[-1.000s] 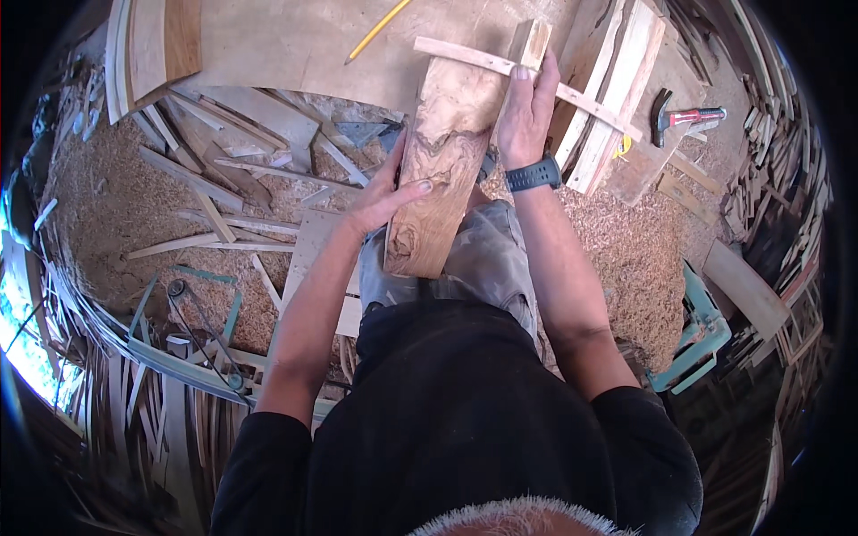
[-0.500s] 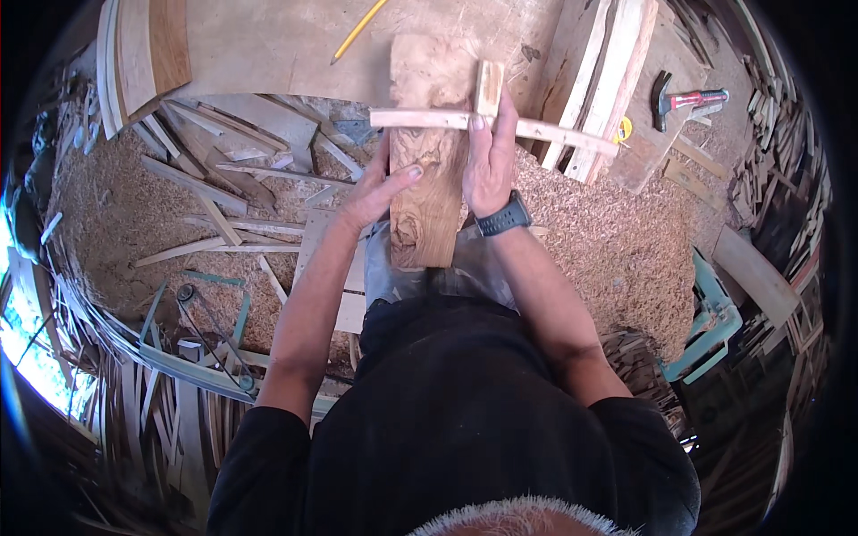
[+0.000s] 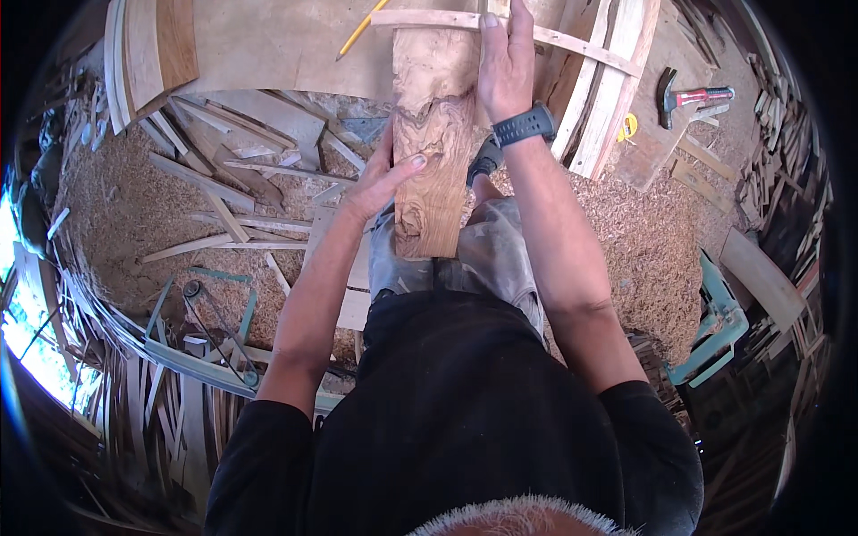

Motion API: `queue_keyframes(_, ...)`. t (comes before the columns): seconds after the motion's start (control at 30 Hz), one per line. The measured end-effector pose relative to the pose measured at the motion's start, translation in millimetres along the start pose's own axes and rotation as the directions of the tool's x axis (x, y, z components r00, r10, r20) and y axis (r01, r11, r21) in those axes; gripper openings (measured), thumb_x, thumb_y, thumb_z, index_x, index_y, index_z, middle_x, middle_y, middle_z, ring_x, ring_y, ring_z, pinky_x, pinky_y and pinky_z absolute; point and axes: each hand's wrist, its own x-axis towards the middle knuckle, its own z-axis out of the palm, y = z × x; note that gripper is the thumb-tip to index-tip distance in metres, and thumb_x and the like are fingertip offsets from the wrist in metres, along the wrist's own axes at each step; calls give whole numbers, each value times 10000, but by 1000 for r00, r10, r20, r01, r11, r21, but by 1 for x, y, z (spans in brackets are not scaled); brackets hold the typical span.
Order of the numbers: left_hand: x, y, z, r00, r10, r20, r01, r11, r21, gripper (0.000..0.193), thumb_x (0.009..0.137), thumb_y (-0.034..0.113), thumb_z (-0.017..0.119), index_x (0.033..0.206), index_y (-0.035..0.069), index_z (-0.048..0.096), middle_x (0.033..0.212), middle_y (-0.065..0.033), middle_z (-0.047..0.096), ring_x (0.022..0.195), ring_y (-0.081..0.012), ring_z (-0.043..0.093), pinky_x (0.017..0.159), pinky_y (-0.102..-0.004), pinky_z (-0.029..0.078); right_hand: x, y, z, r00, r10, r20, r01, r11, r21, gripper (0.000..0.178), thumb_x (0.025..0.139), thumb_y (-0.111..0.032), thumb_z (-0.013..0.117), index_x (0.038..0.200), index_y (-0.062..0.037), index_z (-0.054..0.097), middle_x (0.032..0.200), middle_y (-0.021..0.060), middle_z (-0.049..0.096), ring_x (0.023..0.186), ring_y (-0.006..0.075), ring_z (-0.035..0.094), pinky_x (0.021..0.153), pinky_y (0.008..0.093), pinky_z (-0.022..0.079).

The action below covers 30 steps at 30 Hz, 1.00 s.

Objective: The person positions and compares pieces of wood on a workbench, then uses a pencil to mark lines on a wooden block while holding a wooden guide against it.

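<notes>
A thick board [image 3: 436, 134] with dark, swirling grain points away from me, its near end over my lap. My left hand [image 3: 384, 186] grips its left edge, thumb on the upper face and fingers out of sight beneath. Across the board's far end lies a thin, pale wooden crosspiece tool [image 3: 576, 45], a slim strip with a short stick crossing it. My right hand [image 3: 508, 85], with a watch at the wrist, is closed on that tool where the two pieces meet, thumb on the strip. The hand covers much of the stick.
Left of the board's far end, a yellow pencil [image 3: 356, 36] lies on the plywood bench top [image 3: 268, 54]. Stacked planks [image 3: 594, 98] stand to the right, with a claw hammer [image 3: 697, 96] and a small yellow round item [image 3: 628, 125] beyond. Wood offcuts [image 3: 214, 183] and shavings [image 3: 643, 232] cover the floor.
My right hand has pushed the crosspiece tool away from me, from the board's upper part to its far end. My left hand and the board have stayed almost in place.
</notes>
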Motion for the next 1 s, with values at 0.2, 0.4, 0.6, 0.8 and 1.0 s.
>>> queue_keyframes(0.2,-2,0,2,1000,9,-15,-10,997,-79,1074,900,301,750,1647,-25,50,1666,-210,261,1535,-276,268,1248,-379,234,-63,0,-2,998,57,12,-56,997,-44,569,1097,-249,419,1578,32,302,1481,298,499,1366,391,512,1167,418,373)
queue_keyframes(0.4,-2,1,1,1000,19,2,-19,999,-47,1079,903,308,751,1648,-21,43,1669,-211,253,1534,-273,270,1249,-377,233,-47,4,0,999,39,11,-39,999,5,551,1102,-263,414,1549,51,336,1471,285,501,1376,390,489,1182,421,351)
queue_keyframes(0.6,0,0,2,999,26,-20,-27,998,-50,1086,906,327,749,1650,-16,36,1663,-213,264,1525,-278,289,1246,-378,241,-73,12,1,997,68,19,-68,998,1,567,1098,-270,413,1563,42,320,1464,266,508,1355,373,506,1174,425,363)
queue_keyframes(0.8,-4,4,-1,1000,12,-13,-13,997,-70,989,935,298,722,1642,-20,107,1620,-157,343,1492,-239,332,1236,-380,254,-13,2,12,998,-38,-56,35,998,-54,531,1089,-281,439,1524,21,403,1424,242,564,1320,343,551,1153,435,396)
queue_keyframes(1.0,5,0,5,998,34,-59,-37,998,-42,1074,883,364,759,1642,-30,109,1641,-227,301,1516,-287,309,1237,-388,259,50,8,-57,986,-62,-152,52,996,-69,562,1093,-258,466,1561,22,332,1511,235,477,1398,343,472,1170,392,366)
